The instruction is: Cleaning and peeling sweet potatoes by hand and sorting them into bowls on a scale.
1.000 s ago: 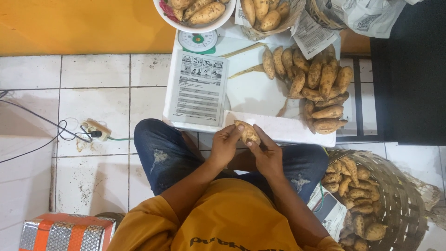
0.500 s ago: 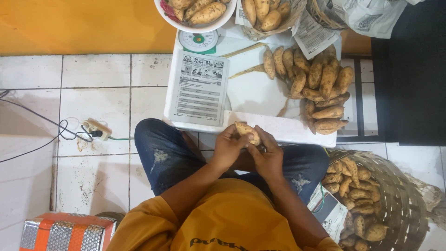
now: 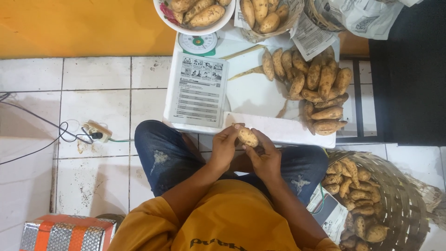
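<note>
Item: one small tan oval sweet potato (image 3: 247, 136), pinched between the fingers of the left hand (image 3: 225, 148) and right hand (image 3: 265, 159), above the lap. Step in hand, judged: cleaning or trimming; next calls for turning it. Beyond the fingers: pile of sweet potatoes (image 3: 316, 90) on white board (image 3: 253, 95); right of them, woven basket (image 3: 399, 186).

The tuber (image 3: 247, 136) was tan with dark specks, like the heap (image 3: 316, 90) on the white board (image 3: 253, 95). The shirt (image 3: 232, 223) was mustard yellow with black lettering; the jeans (image 3: 162, 153) were dark blue with pale worn patches. The floor tiles (image 3: 93, 74) were off-white and stained. The box (image 3: 65, 232) bore orange and silver stripes.
</note>
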